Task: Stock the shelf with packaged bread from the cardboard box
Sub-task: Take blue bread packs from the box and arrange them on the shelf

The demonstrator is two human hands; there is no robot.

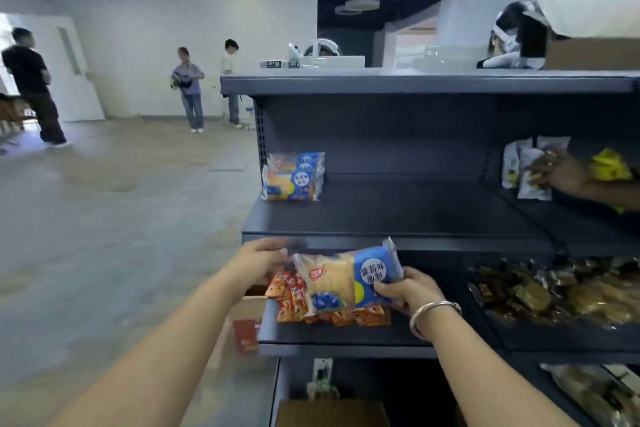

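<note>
My right hand (405, 289) grips the right end of a blue-and-yellow bread package (346, 279), held level in front of the dark shelf unit. My left hand (259, 258) is at the package's left end, fingers curled toward its edge; whether it grips the wrapper is blurred. Several matching bread packages (294, 177) stand stacked at the far left of the middle shelf (415, 211). Part of a cardboard box (332, 412) shows at the bottom, below my arms.
Red-orange snack packets (332, 315) line the lower shelf. Another person's hand (557, 172) handles white packets on the neighbouring shelf to the right, above wrapped pastries (554, 291). A cardboard box (588, 52) sits on top. People stand across the floor at left.
</note>
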